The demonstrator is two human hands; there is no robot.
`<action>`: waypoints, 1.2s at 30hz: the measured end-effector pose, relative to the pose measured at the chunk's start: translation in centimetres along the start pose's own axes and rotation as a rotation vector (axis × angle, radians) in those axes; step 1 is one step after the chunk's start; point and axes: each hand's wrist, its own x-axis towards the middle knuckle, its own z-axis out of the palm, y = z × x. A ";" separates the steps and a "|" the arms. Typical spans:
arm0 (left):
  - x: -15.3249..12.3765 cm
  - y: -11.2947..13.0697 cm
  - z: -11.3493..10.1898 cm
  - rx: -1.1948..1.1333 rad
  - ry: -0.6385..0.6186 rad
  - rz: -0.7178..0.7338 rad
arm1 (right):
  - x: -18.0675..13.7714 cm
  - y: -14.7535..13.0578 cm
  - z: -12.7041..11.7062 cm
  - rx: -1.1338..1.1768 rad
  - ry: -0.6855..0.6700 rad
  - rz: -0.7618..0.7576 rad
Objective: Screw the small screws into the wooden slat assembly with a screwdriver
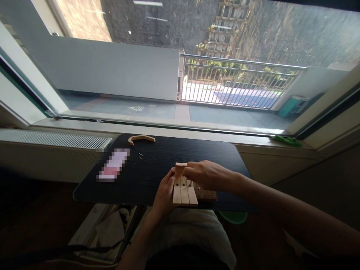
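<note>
A pale wooden piece made of slats (185, 197), with a row of small dark holes, stands at the front edge of the dark table. Its left side is in the grip of my left hand (165, 193), with the fingers bent around it. My right hand (206, 174) is closed above the piece's right side, fingertips pinched together. A thin bit of something shows below those fingers, over the rightmost hole, too small to name. Beside the slats, under my right hand, lies a brown block (207, 193) with a rough surface.
On the black table (157, 161) lie a curved wooden hook (142, 138), small metal pins or screws (141, 155) and a blurred pink-and-white item (114, 165). A window sill (174, 130) runs behind. A green round thing (233, 216) shows below the table's front edge.
</note>
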 end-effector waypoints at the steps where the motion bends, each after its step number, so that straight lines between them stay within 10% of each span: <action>1: 0.0 0.0 0.0 0.000 0.001 0.001 | 0.1 0.0 0.0 0.001 -0.004 -0.002; 36: 0.0 0.5 -0.2 0.059 -0.012 0.002 | 1.3 -2.0 -1.6 -0.104 -0.093 0.288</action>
